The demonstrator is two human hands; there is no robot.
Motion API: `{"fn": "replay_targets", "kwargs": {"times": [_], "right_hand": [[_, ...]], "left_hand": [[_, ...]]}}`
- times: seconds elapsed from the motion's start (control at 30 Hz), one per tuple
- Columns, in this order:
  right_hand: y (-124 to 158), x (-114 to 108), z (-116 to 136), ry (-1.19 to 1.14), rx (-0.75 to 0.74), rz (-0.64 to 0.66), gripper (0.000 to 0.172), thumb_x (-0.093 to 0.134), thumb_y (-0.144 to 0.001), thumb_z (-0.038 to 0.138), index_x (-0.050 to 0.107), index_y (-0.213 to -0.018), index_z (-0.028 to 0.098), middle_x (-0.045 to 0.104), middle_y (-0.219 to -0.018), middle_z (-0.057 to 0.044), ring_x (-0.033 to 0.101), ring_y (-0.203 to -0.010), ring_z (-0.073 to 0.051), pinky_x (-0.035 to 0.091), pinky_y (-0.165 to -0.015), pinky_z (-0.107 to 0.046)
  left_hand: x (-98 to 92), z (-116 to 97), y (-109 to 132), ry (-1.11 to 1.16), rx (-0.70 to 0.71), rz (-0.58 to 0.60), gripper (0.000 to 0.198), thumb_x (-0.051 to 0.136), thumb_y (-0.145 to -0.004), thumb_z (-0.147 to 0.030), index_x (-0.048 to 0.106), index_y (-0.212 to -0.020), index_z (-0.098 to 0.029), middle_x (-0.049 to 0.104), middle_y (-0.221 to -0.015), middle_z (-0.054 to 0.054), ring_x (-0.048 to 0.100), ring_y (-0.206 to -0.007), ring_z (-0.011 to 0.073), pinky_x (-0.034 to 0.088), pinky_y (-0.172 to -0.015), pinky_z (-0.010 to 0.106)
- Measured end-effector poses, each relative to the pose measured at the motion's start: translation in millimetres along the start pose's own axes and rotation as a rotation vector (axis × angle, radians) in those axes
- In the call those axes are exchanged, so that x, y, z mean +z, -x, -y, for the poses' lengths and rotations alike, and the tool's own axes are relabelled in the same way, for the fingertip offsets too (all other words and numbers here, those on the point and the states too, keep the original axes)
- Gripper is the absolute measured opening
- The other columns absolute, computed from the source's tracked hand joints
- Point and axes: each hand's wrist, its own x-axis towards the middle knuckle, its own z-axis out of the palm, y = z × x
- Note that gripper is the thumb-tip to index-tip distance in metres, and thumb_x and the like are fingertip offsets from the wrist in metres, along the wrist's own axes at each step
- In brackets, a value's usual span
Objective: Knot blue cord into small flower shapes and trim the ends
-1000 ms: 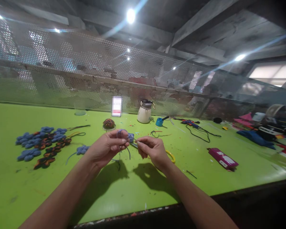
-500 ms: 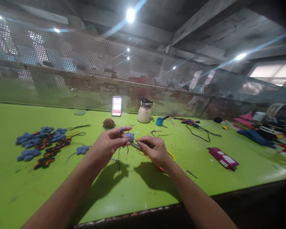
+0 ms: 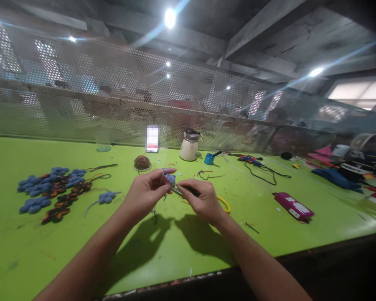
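Pinched between the thumb and fingers of my left hand (image 3: 144,190) is a small blue crochet piece (image 3: 170,179), its yarn looped over the raised index finger. My right hand (image 3: 202,198) is closed close beside it, gripping a thin crochet hook (image 3: 177,185) whose tip meets the piece; most of the hook is hidden by the fingers. Under the right hand lie scissors with a yellow handle (image 3: 224,205), partly covered. A single blue crocheted flower (image 3: 106,197) with a yarn tail rests left of my left forearm.
Several blue and dark multicoloured crocheted flowers (image 3: 34,186) lie at left. Behind my hands stand a yarn ball (image 3: 142,162), a phone (image 3: 152,139), a jug (image 3: 189,148) and a blue pot (image 3: 209,159). A glue gun (image 3: 250,160) and a purple box (image 3: 293,207) are at right.
Both hands still hold the crochet piece and hook. The left index finger and its yarn have dipped slightly toward the piece, and the right hand has shifted a little left. The view has moved slightly.
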Motion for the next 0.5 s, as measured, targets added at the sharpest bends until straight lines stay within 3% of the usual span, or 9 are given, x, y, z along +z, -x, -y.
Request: {"fn": "replay_targets", "kwargs": {"times": [0.1, 0.17, 0.23, 0.4, 0.5], "right_hand": [[0, 5, -1, -0.387, 0.316, 0.096, 0.019, 0.064, -0.08, 0.034, 0.066, -0.084, 0.015, 0.056, -0.054, 0.003, 0.044, -0.039, -0.007, 0.038, -0.04, -0.021], [0, 8, -1, -0.667, 0.519, 0.155, 0.023, 0.067, -0.078, 0.037, 0.062, -0.084, 0.015, 0.054, -0.052, 0.004, 0.038, -0.035, -0.004, 0.035, -0.036, -0.019], [0, 12, 0, -0.85, 0.625, 0.13, 0.024, 0.071, -0.074, 0.035, 0.06, -0.083, 0.015, 0.055, -0.054, 0.004, 0.036, -0.035, -0.003, 0.035, -0.036, -0.018], [3, 23, 5, -0.927, 0.624, -0.019, 0.026, 0.073, -0.071, 0.032, 0.056, -0.08, 0.014, 0.055, -0.054, 0.005, 0.038, -0.037, -0.003, 0.039, -0.039, -0.018], [5, 26, 4, -0.756, 0.578, -0.016, 0.028, 0.07, -0.073, 0.038, 0.055, -0.08, 0.015, 0.054, -0.054, 0.005, 0.039, -0.035, -0.005, 0.039, -0.038, -0.02]], "left_hand": [[3.3, -1, 1, -0.104, 0.029, -0.041, 0.042, 0.066, -0.071, -0.019, 0.065, -0.112, -0.011, 0.061, -0.069, 0.001, 0.057, -0.067, 0.0143, 0.047, -0.068, 0.028], [6.0, -2, 4, -0.204, 0.077, -0.072, 0.044, 0.063, -0.075, -0.021, 0.063, -0.117, -0.011, 0.061, -0.071, 0.002, 0.057, -0.069, 0.0151, 0.047, -0.071, 0.029], [8.7, -1, 7, -0.296, 0.152, -0.088, 0.044, 0.06, -0.078, -0.022, 0.06, -0.122, -0.014, 0.061, -0.073, 0.002, 0.058, -0.071, 0.0158, 0.047, -0.074, 0.029], [12.5, 7, 10, -0.443, 0.392, -0.14, 0.035, 0.054, -0.083, -0.019, 0.066, -0.116, -0.022, 0.065, -0.09, 0.007, 0.058, -0.084, 0.0176, 0.043, -0.079, 0.027], [11.6, 9, 8, -0.41, 0.354, -0.16, 0.04, 0.056, -0.08, -0.017, 0.063, -0.12, -0.022, 0.064, -0.085, 0.005, 0.058, -0.077, 0.0164, 0.044, -0.074, 0.027]]}}
